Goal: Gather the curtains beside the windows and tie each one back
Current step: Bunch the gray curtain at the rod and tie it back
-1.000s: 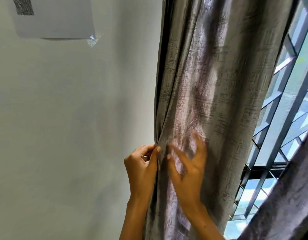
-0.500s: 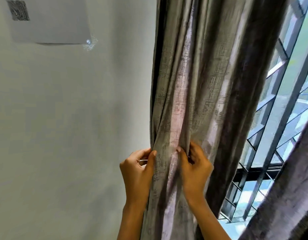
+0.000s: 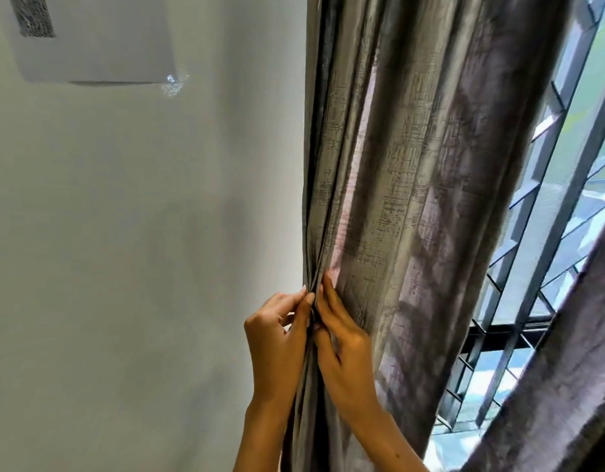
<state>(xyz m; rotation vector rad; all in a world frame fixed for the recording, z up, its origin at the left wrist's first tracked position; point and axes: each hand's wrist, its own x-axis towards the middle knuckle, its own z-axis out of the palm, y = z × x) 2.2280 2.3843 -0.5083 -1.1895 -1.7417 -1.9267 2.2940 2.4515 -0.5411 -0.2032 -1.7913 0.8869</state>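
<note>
The grey, sheeny curtain (image 3: 413, 199) hangs in folds. The left hand (image 3: 277, 338) and right hand (image 3: 345, 352) both pinch its left edge beside the bare wall (image 3: 141, 233); the window (image 3: 549, 250) lies right.

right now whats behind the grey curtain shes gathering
To the right of the grey curtain a metal window grille shows, with daylight beyond. How far the window runs behind the cloth is covered; the white wall lies to its left.

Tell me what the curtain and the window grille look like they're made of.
Curtain: woven grey fabric with a slight sheen, judging by its crosshatch texture and soft folds. Window grille: probably painted metal, given its thin, straight, rigid grey bars.
</note>
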